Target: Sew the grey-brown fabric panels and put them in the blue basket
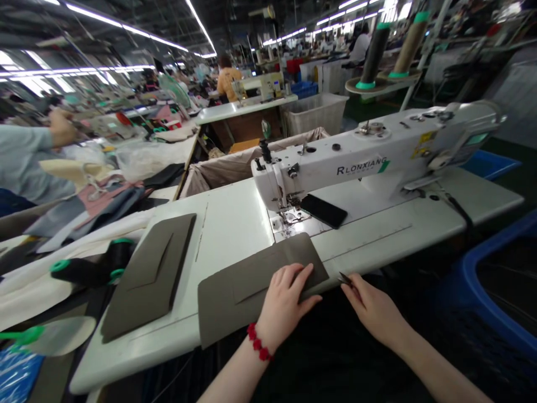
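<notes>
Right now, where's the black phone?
In the head view, the black smartphone lies right of centre on the sewing table, just right of the needle end of the sewing machine, beyond the left hand.

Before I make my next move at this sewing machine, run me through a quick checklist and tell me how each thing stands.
1. Left hand on the near panel, away from the needle area: ok.
2. Small dark tool in the right hand, apart from that panel: ok.
3. Phone clear of the needle area: not ok, it lies right beside it.
4. Second panel apart from the near one, at the left of the table: ok.
5. Needle threaded: cannot tell, too small to see.
</notes>
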Tool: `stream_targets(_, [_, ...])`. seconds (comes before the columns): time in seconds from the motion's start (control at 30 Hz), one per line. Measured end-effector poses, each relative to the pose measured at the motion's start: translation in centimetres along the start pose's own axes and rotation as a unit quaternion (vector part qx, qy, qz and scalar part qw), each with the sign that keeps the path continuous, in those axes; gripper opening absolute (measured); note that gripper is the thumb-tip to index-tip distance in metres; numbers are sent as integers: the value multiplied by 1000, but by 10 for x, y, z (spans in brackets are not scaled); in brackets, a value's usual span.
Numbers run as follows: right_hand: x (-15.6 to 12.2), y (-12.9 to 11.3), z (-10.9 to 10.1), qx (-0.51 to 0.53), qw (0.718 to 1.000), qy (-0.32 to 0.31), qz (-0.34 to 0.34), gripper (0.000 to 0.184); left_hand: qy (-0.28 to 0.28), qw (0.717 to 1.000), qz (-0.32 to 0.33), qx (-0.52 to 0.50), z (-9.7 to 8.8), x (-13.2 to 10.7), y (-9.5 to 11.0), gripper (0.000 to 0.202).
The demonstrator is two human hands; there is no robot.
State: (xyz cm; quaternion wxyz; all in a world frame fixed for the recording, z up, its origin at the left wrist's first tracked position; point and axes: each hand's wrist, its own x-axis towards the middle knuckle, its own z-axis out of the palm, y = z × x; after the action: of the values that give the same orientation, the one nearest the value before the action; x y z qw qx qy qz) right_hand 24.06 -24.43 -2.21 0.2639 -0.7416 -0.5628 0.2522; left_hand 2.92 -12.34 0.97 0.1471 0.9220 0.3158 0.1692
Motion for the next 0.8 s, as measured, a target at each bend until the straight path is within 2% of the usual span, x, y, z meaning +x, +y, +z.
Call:
stream_targets(0.13, [-1, 0, 6, -28, 999, 10, -15, 20, 45, 999, -25, 1, 30, 0, 24, 22])
stream_targets(0.23, [0, -2, 8, -42, 998, 16, -48, 19, 51, 998, -35, -6, 37, 2, 28, 13])
stream_targets(0.4, [1, -8, 11, -51, 996, 20, -77, 18, 53, 996, -61, -27, 35, 2, 33, 8])
stream_targets(0.67, [6, -20, 19, -93, 993, 40, -64, 23, 39, 990, -100, -95, 33, 3, 42, 8])
stream_targets(0.73, [8, -19, 18, -121, 990, 49, -53, 25, 36, 988, -97, -117, 28, 2, 42, 10])
stream_targets(0.8, [9, -16, 13, -135, 988, 59, -41, 26, -2, 985, -59, -163, 16, -1, 38, 11])
